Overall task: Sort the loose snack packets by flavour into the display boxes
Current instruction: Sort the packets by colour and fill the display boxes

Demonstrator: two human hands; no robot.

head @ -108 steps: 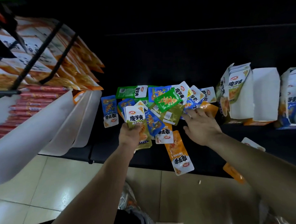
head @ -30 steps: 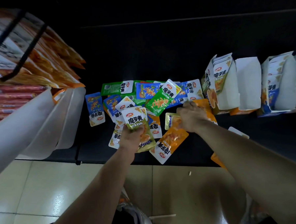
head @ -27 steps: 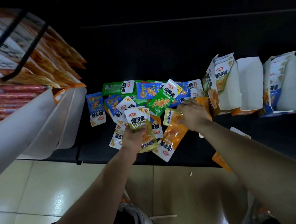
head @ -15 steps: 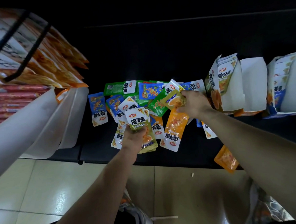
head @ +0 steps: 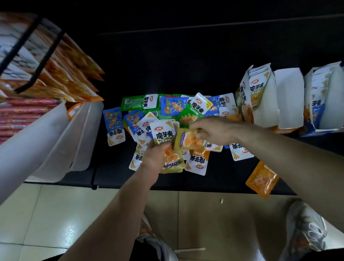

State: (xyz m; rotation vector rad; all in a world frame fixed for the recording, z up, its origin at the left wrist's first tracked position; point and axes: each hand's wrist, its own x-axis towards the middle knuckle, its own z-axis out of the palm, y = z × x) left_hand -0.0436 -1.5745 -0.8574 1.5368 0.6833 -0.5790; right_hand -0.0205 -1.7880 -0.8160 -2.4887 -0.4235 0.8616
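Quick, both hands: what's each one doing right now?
Left hand: grips a stack of olive packets.
Right hand: pinches one olive packet.

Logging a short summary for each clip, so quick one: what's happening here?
A person is sorting a pile of loose snack packets on a dark shelf. The left hand grips a small stack of olive-green packets, and the right hand pinches one more olive-green packet right next to it. Display boxes stand to the right: the nearer box holds olive-green packets, the farther box blue ones. One orange packet overhangs the shelf's front edge.
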